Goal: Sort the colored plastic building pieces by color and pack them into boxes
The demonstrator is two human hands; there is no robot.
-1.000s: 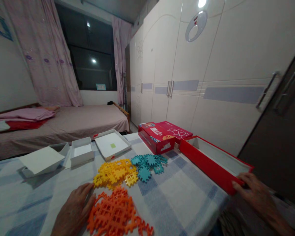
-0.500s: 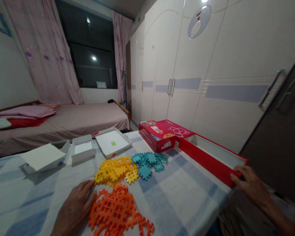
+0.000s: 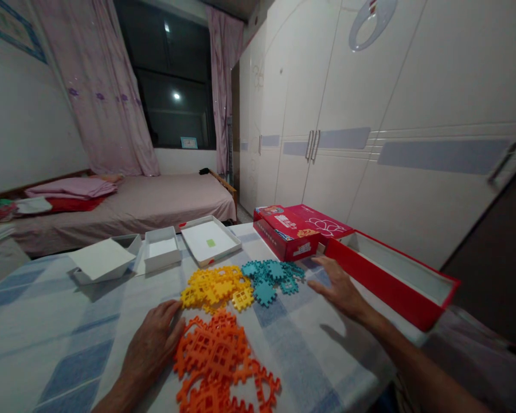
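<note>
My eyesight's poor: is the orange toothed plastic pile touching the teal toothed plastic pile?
Apart: the head view shows blue-checked tablecloth between the orange pile and teal pile.

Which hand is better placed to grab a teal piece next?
Right, most likely. The right hand holds nothing and is just beside the teal pieces, open toward them. The left hand lies by the orange pieces and yellow pieces, farther from the teal.

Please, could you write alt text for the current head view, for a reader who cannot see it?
A person's left hand rests beside orange pieces and yellow pieces; the open right hand hovers near teal pieces and a long red box. White boxes and a printed red box stand farther back on the checked tablecloth.
</note>
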